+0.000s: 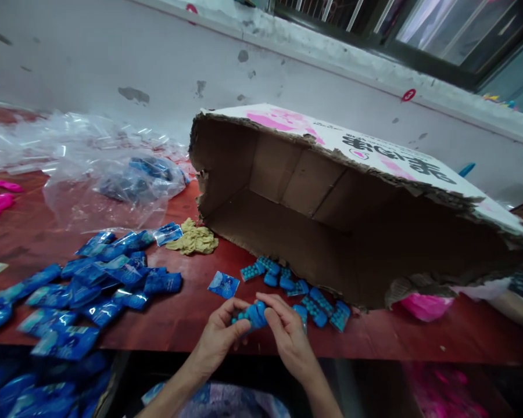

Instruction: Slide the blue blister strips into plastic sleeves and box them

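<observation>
A single head-worn view looks forward and down, close over the near edge of the table [192,325], facing the far wall [113,52].

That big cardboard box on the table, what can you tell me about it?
The cardboard box lies tipped on its side on the red-brown table, its open mouth facing the person. The inside is plain brown and looks empty; the upper outer face is white with pink patches and black lettering. Its edges are ragged and torn. Small blue pieces lie at its lower lip, a crumpled tan glove sits near its left corner, and something pink shows under its right end.
</observation>
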Available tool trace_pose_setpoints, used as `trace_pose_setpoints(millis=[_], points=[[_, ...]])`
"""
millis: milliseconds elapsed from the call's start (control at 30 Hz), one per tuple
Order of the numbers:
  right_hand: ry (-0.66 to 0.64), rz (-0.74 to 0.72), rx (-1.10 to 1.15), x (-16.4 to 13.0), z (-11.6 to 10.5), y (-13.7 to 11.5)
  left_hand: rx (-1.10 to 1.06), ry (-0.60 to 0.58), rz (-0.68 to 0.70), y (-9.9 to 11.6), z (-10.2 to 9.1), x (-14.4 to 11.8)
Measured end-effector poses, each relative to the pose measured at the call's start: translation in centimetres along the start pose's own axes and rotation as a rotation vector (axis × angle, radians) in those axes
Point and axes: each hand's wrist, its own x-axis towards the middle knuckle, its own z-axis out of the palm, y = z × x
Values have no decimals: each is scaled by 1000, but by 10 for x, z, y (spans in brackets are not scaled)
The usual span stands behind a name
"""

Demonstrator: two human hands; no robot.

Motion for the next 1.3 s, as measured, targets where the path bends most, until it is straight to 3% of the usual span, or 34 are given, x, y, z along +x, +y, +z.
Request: trace_pose_setpoints(millis=[100, 167, 333, 533, 733, 867, 1067, 1200, 1300], points=[[-199, -20, -203, -3, 3, -12, 31, -43, 57, 4, -3, -7], [-247, -6, -360, -7, 9, -12, 80, -52, 73, 7, -4, -12], [-120, -18, -595, -9, 28, 2, 222, -11, 82, 13, -3, -24], [-110, -121, -559, -5, 36, 12, 346, 59, 156, 11, -1, -29], [-138, 6, -305, 8, 34, 31, 425, 76, 122, -9, -3, -12], [-62, 125, -256, 18, 29, 50, 559, 179, 170, -15, -19, -5], [70, 208, -616, 20, 21, 63, 606, 352, 152, -13, -53, -5], [105, 198, -945, 19, 18, 53, 631, 391, 142, -12, -70, -6], [82, 97, -919, 33, 22, 35, 622, 429, 153, -9, -77, -8]])
